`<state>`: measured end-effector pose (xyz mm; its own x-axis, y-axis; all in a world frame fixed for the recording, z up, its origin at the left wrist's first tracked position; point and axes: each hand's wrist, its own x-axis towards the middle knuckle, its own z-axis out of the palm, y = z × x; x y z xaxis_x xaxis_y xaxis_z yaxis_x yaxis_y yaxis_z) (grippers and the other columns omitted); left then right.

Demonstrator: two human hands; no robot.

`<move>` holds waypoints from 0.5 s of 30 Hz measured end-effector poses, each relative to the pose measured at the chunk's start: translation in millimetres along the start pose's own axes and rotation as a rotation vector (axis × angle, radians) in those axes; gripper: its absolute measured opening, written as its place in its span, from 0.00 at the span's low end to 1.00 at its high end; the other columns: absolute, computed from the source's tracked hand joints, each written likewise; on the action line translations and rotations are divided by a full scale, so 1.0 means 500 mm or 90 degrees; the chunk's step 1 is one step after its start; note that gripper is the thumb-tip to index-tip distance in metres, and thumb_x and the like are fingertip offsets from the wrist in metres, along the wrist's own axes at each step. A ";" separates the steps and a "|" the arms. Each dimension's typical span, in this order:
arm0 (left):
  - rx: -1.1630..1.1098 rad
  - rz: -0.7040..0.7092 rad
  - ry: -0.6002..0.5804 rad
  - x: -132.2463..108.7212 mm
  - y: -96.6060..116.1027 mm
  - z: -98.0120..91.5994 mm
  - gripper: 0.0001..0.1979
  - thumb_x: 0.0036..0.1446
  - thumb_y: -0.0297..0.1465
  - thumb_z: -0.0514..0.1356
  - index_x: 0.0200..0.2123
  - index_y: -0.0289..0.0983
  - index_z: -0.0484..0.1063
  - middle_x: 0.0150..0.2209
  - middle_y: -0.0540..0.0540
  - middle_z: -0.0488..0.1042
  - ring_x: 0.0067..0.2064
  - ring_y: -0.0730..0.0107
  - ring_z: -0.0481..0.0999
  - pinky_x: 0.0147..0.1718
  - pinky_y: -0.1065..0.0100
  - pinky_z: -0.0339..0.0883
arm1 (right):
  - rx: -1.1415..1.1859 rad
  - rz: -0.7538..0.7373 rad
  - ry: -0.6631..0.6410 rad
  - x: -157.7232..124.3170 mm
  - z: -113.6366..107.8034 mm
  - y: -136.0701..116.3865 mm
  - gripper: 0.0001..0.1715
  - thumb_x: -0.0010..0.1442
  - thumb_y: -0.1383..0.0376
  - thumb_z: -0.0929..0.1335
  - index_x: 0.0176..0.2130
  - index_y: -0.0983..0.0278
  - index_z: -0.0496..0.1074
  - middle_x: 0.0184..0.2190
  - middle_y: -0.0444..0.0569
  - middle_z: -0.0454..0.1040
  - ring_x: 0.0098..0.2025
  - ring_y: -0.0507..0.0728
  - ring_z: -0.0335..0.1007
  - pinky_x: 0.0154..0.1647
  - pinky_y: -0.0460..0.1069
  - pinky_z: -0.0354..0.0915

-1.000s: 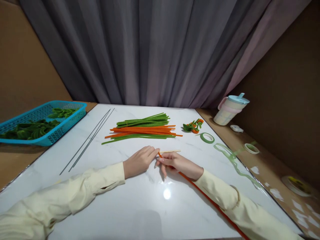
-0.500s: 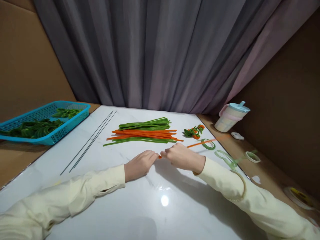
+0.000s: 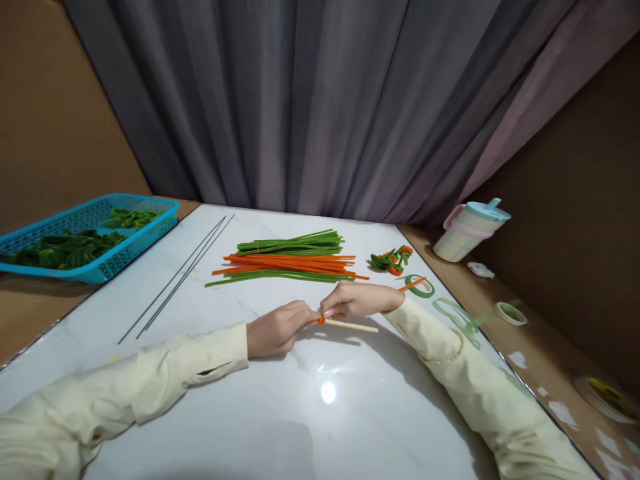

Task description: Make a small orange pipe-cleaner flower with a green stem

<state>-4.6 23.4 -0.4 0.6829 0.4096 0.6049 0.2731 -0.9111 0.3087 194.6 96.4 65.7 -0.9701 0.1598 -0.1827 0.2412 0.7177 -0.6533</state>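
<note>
My left hand (image 3: 284, 327) is closed, its fingertips pinched at the end of a pale wooden stick (image 3: 353, 325). A small orange coil of pipe cleaner (image 3: 321, 321) wraps the stick right beside those fingertips. The stick juts out to the right, under my right hand (image 3: 357, 299). That hand is closed on the orange pipe cleaner, whose loose tail (image 3: 415, 284) shows beyond the wrist. Just behind the hands lie green pipe cleaners (image 3: 300, 245) and orange pipe cleaners (image 3: 290, 263) in bundles.
Small green-and-orange pieces (image 3: 391, 260) lie at right, near a roll of green tape (image 3: 429, 288). Thin dark wires (image 3: 180, 277) rest at left. A blue basket (image 3: 135, 240) holds green curled pieces. A tumbler (image 3: 465, 233) stands at the right, near another tape roll (image 3: 511, 315).
My right hand has turned and lifted slightly, so the pale stick now shows beneath it. The orange tail behind the right wrist looks shorter. The left hand stays nearly in place.
</note>
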 end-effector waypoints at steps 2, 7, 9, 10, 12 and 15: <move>0.004 0.024 0.024 -0.001 0.000 -0.001 0.16 0.56 0.18 0.45 0.47 0.34 0.59 0.31 0.43 0.68 0.31 0.69 0.63 0.32 0.69 0.64 | 0.073 -0.003 -0.013 0.004 0.000 0.003 0.17 0.62 0.63 0.59 0.32 0.70 0.72 0.18 0.41 0.60 0.23 0.47 0.56 0.27 0.41 0.57; -0.007 0.045 0.068 -0.004 0.003 -0.002 0.18 0.56 0.17 0.45 0.49 0.35 0.58 0.33 0.42 0.68 0.31 0.69 0.62 0.30 0.69 0.64 | 0.202 0.034 -0.012 0.005 0.007 -0.001 0.19 0.61 0.59 0.61 0.30 0.71 0.70 0.21 0.42 0.63 0.23 0.46 0.56 0.26 0.41 0.56; -0.014 0.048 0.087 -0.004 0.004 -0.002 0.19 0.56 0.17 0.45 0.50 0.36 0.57 0.33 0.43 0.68 0.31 0.70 0.62 0.30 0.70 0.64 | 0.237 0.040 0.004 0.007 0.012 0.002 0.19 0.61 0.58 0.61 0.29 0.70 0.70 0.20 0.41 0.61 0.22 0.45 0.53 0.24 0.41 0.54; -0.015 0.051 0.093 -0.004 0.003 -0.002 0.19 0.56 0.17 0.45 0.50 0.36 0.57 0.33 0.43 0.68 0.31 0.70 0.62 0.30 0.70 0.63 | 0.256 0.041 0.009 0.008 0.015 0.004 0.19 0.61 0.57 0.62 0.29 0.70 0.70 0.20 0.41 0.61 0.22 0.45 0.52 0.23 0.41 0.54; -0.010 0.063 0.094 -0.005 0.001 -0.002 0.21 0.56 0.17 0.45 0.52 0.36 0.56 0.33 0.43 0.68 0.30 0.69 0.62 0.30 0.69 0.63 | 0.306 0.046 0.006 0.012 0.021 0.007 0.20 0.60 0.56 0.62 0.29 0.70 0.69 0.20 0.41 0.62 0.21 0.45 0.54 0.23 0.41 0.55; 0.008 0.080 0.077 -0.005 -0.001 -0.004 0.24 0.56 0.18 0.44 0.56 0.37 0.53 0.33 0.43 0.68 0.30 0.69 0.62 0.30 0.68 0.63 | 0.372 0.056 -0.009 0.015 0.026 0.008 0.21 0.60 0.55 0.62 0.27 0.70 0.67 0.20 0.42 0.64 0.21 0.45 0.56 0.23 0.42 0.57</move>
<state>-7.7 22.8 -0.8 0.6254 0.2944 0.7226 0.1995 -0.9557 0.2167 188.5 91.4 52.0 -0.9464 0.1892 -0.2619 0.2995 0.2098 -0.9307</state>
